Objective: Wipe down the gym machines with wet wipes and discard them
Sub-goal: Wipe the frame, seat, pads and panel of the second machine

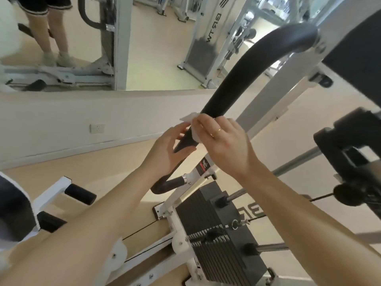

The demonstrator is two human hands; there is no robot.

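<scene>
A curved black padded handle bar [247, 73] of a white-framed gym machine arcs down the middle of the view. A white wet wipe [190, 118] is wrapped around the bar. My right hand [224, 141], with a ring on one finger, pinches the wipe against the bar from the right. My left hand [167, 153] sits just left of the bar, fingers loosely curved with the fingertips by the wipe and the bar; I cannot tell whether it grips them.
Below the hands stands the black weight stack [218, 234] with its guide rods and cable. A wall mirror [99, 42] lies ahead, with a wall socket [97, 128] under it. Black foot rollers [80, 194] are at lower left; a black machine part [350, 153] is at right.
</scene>
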